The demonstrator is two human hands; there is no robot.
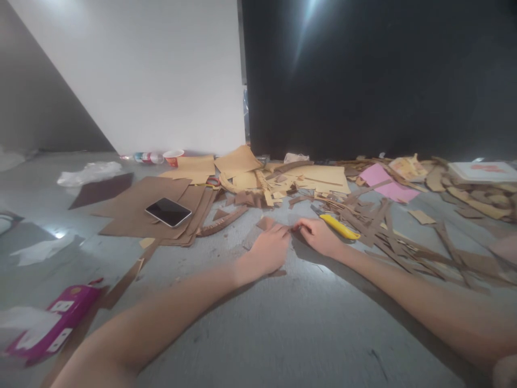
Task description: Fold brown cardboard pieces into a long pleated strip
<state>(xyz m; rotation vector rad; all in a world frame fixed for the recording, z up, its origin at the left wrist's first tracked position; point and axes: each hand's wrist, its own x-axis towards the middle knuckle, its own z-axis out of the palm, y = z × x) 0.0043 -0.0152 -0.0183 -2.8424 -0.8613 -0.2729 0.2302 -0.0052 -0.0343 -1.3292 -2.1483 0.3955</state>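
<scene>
My left hand (271, 247) lies over a small brown cardboard piece (265, 222), its fingers together and bent across it. A brown edge also shows below the palm, but whether it belongs to the same piece I cannot tell. Close beside it, my right hand (317, 235) is closed in a pinch near the left fingertips. What it pinches is small and dark, too blurred to name. Just right of that hand rests a yellow utility knife (340, 227), among brown cardboard strips (379, 223).
A phone (168, 212) lies on stacked brown cardboard sheets (129, 207) at left. Yellowish card sheets (319, 178), scraps and a pink sheet (388, 182) spread along the back by the dark panel (379, 81). A magenta tissue pack (60, 318) sits at front left.
</scene>
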